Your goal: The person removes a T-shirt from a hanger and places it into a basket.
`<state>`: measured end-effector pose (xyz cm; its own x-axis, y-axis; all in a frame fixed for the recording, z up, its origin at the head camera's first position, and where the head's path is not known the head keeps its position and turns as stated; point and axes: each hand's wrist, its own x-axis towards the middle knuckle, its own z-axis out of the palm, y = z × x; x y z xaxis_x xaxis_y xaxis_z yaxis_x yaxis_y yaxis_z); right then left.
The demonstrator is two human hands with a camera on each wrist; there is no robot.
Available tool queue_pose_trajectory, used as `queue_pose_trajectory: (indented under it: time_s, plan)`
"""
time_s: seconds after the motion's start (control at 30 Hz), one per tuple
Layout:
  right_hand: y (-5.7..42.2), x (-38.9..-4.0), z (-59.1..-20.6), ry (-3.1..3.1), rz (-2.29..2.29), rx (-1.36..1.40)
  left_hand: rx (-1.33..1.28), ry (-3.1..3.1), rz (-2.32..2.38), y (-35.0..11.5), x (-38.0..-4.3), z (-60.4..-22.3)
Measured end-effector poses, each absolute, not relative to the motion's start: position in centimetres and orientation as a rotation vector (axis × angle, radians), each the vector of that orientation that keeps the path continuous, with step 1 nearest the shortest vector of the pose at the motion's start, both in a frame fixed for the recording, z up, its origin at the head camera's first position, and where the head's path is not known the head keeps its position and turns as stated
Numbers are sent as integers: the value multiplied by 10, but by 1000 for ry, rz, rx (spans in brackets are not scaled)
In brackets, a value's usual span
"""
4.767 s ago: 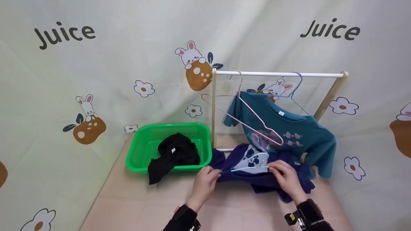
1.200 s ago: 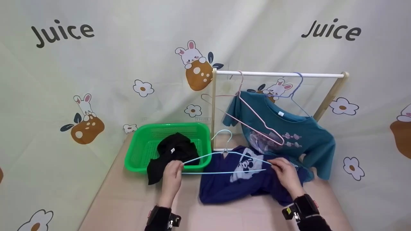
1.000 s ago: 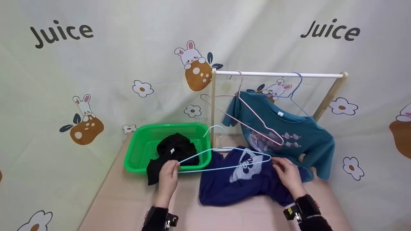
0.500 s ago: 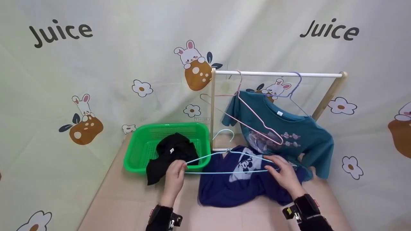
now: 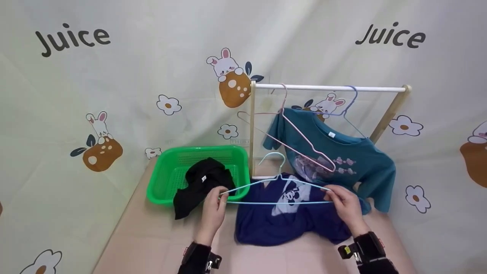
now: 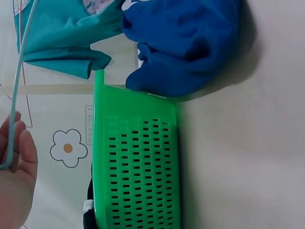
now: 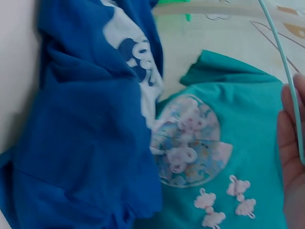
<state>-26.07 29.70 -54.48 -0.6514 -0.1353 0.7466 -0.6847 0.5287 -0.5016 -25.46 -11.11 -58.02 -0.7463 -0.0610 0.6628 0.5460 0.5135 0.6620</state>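
Note:
A light blue clothes hanger [image 5: 258, 203] is held level above the table, its hook pointing up and away. The left hand [image 5: 215, 207] pinches its left end, and the right hand [image 5: 346, 205] pinches its right end. Below and behind the hanger lies a crumpled navy garment [image 5: 266, 228] with a white cartoon print, also seen as the blue cloth [image 7: 95, 124] in the right wrist view. Each wrist view shows a hand at its edge with the hanger bar across the fingers: the left hand [image 6: 19, 176] and the right hand [image 7: 293, 148].
A white-and-wood rack [image 5: 315, 88] stands behind the navy garment. From it hang a bare pink hanger [image 5: 304, 137] and a teal T-shirt [image 5: 365, 156] on a blue hanger. To the left, a green basket [image 5: 152, 186] holds a black garment [image 5: 207, 177] draped over its front rim.
Earlier, the left hand held the navy garment and the right held the hanger; the garment now lies loose. The right hand came off the hanger, then took its end again as the hanger shifted right.

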Motion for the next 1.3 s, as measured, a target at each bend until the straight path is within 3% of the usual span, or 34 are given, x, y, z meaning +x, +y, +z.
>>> queue_pose_trajectory:
  time_s: [0.27,0.47,1.03,1.3]
  plan:
    - [300,-240,-495,-2008,1162,545,-291,-2218,-1392,-108,-250,-586]
    - [310,-240,-486,-1862,1342,368,-318,-2331,-1375,-97,-245,-592]
    - [355,-262,-495,-1729,1490,-120,-488,-2498,-1127,-59,-234,-618]
    - [367,-264,-504,-1721,1516,-217,-543,-2521,-958,-46,-231,-632]
